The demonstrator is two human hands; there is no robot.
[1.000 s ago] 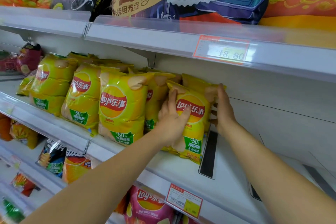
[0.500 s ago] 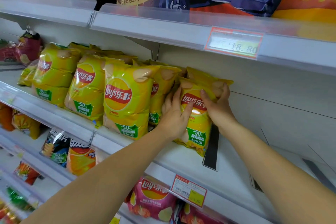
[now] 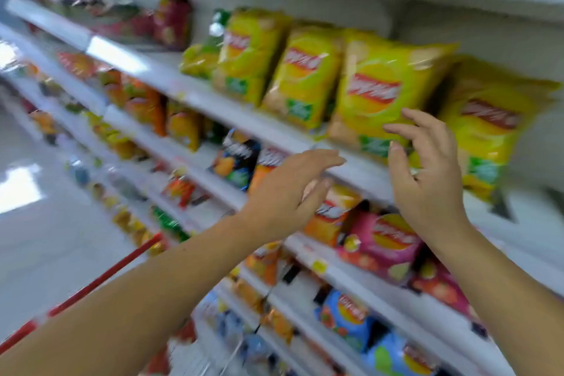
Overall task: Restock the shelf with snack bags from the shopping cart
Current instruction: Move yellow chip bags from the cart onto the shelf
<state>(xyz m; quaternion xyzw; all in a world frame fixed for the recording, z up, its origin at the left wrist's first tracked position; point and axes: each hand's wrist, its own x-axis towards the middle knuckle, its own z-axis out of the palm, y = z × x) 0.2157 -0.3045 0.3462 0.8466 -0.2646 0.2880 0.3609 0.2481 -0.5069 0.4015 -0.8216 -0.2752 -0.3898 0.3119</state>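
White supermarket shelving runs diagonally through a motion-blurred frame, the view having swung left since half a second earlier. Glossy pale floor [image 3: 45,223] fills the left side. On the middle shelf [image 3: 171,79], crinkled yellow snack bags [image 3: 305,76] stand upright in a row along its front edge. The rightmost bag [image 3: 488,137], gripped by both hands a moment ago, now stands free at the row's right end. The left hand [image 3: 283,192] and right hand [image 3: 427,180] have drawn back before the shelf edge, fingers spread and loosely bent, holding nothing. Pink foil bags [image 3: 387,241] sit one shelf lower. A red shopping cart rim [image 3: 100,281] crosses the lower left.
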